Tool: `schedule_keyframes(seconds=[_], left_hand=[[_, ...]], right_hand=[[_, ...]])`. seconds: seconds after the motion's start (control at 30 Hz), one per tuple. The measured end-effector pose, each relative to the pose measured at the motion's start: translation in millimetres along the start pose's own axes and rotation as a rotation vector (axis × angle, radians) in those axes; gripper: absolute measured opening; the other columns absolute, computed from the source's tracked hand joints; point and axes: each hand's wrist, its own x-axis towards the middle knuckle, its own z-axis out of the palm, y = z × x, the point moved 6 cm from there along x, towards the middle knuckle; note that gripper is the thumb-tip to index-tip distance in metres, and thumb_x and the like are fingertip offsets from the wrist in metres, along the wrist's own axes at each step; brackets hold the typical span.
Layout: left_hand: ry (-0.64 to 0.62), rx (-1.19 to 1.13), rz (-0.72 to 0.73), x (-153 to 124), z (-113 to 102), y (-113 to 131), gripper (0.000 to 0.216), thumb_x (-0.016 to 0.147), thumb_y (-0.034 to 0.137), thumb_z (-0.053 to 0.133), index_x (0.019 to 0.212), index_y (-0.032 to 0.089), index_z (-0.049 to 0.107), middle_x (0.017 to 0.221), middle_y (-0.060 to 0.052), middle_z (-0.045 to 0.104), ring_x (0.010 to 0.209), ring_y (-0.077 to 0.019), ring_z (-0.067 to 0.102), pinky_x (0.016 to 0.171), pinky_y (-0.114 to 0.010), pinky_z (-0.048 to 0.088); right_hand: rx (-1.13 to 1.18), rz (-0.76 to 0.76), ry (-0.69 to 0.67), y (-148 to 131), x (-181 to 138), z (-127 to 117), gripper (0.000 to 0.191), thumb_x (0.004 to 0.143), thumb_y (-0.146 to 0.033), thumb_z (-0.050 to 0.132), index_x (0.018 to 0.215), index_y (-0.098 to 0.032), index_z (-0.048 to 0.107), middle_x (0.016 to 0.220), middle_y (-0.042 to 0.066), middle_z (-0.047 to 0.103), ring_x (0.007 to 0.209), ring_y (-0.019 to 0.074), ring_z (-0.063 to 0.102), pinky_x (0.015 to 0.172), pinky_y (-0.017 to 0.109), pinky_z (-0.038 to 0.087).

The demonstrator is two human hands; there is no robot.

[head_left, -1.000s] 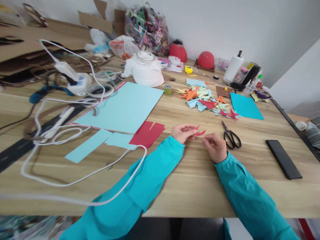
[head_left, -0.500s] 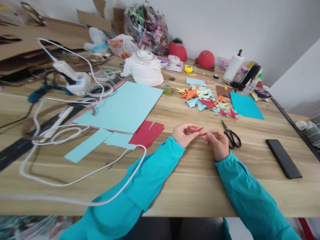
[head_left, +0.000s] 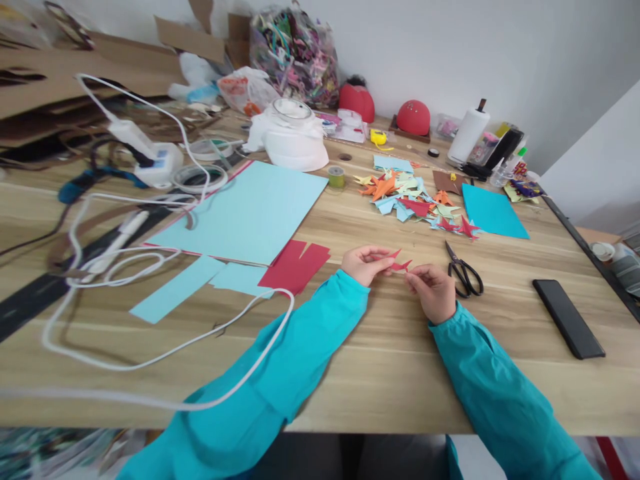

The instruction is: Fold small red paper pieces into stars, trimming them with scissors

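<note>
My left hand (head_left: 364, 265) pinches a small piece of folded red paper (head_left: 400, 265) between thumb and fingers. Two thin pointed ends of the paper stick out to the right. At the lower tip, the closed thumb and fingers of my right hand (head_left: 434, 291) meet the same paper; the exact grip there is small and partly hidden. Black-handled scissors (head_left: 465, 272) lie just right of that hand. Behind both hands is a pile of folded paper figures (head_left: 400, 197) in orange, red, yellow and light blue. Cut red paper (head_left: 295, 268) rests left of my left hand.
Light blue sheets (head_left: 245, 213) and a light blue strip (head_left: 177, 290) lie at left. A white cable (head_left: 165, 363) loops over the table and across my left sleeve. A black phone (head_left: 567, 319) is at right, a blue sheet (head_left: 495, 212) farther back.
The red paper's pointed ends have turned and now angle upward. My right fingers have shifted slightly left and down along its lower tip. My left hand stays nearly in place.
</note>
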Motion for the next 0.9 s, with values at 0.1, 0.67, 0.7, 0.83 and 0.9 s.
schedule_keyframes(seconds=[0.1, 0.67, 0.7, 0.83, 0.9], left_hand=[[0.004, 0.058, 0.049, -1.2, 0.1, 4.3, 0.032, 0.046, 0.023, 0.076, 0.07, 0.01, 0.061, 0.053, -0.001, 0.064, 0.044, -0.0114, 0.058, 0.052, -0.026, 0.05], [-0.038, 0.348, 0.363, -18.2, 12.7, 28.6, 0.022, 0.053, 0.02, 0.073, 0.072, 0.012, 0.064, 0.065, -0.005, 0.067, 0.059, -0.0148, 0.062, 0.058, -0.025, 0.052], [-0.038, 0.346, 0.358, -18.3, 12.8, 28.7, 0.023, 0.053, 0.02, 0.073, 0.072, 0.012, 0.064, 0.065, -0.005, 0.067, 0.059, -0.0149, 0.062, 0.058, -0.026, 0.052], [-0.033, 0.332, 0.339, -18.7, 12.8, 29.7, 0.022, 0.052, 0.022, 0.073, 0.071, 0.013, 0.064, 0.067, -0.005, 0.067, 0.059, -0.015, 0.062, 0.06, -0.026, 0.052], [-0.029, 0.324, 0.333, -18.7, 12.6, 30.0, 0.022, 0.052, 0.023, 0.073, 0.07, 0.014, 0.064, 0.066, -0.005, 0.067, 0.059, -0.0151, 0.062, 0.06, -0.026, 0.052]], right_hand=[[-0.087, -0.035, -0.034, -0.1, -1.6, 1.7, 0.013, 0.071, -0.03, 0.062, 0.07, -0.018, 0.06, 0.055, 0.001, 0.059, 0.047, 0.0117, 0.051, 0.047, 0.025, 0.042], [0.357, 0.317, -0.079, 21.6, 3.2, 2.9, 0.022, 0.067, -0.035, 0.065, 0.061, -0.016, 0.057, 0.056, 0.001, 0.063, 0.042, 0.0091, 0.051, 0.042, 0.022, 0.04], [0.378, 0.327, -0.08, 22.1, 3.4, 3.1, 0.021, 0.066, -0.035, 0.066, 0.064, -0.016, 0.057, 0.058, 0.001, 0.063, 0.043, 0.0093, 0.052, 0.042, 0.021, 0.041], [0.404, 0.341, -0.131, 20.4, 3.9, 6.3, 0.022, 0.065, -0.034, 0.067, 0.077, -0.016, 0.061, 0.063, 0.002, 0.065, 0.047, 0.0102, 0.055, 0.044, 0.022, 0.043], [0.366, 0.308, -0.145, 17.8, 4.6, 7.0, 0.022, 0.065, -0.034, 0.067, 0.078, -0.016, 0.064, 0.065, 0.002, 0.066, 0.048, 0.0101, 0.055, 0.045, 0.022, 0.044]])
